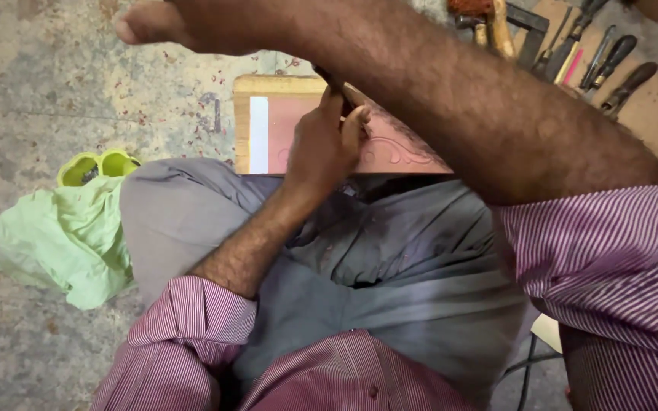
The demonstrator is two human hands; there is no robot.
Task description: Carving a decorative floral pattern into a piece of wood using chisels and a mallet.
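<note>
A thin dark chisel is being gripped by the left hand, fingers clenched, tip on a pink carved board lying on the floor by the knees. Right hand is raised; grasp cannot be told. Chisel judged stiff, light; best held mid-shaft.

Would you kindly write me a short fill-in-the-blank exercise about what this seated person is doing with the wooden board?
1. The left hand holds a thin tool against the ____ board.
2. The right arm reaches across ____ the left hand.
3. Beside the person's knee lies a crumpled ____ cloth.
4. More tools lie at the upper ____ of the picture.

Missing words: pink; above; green; right
</note>
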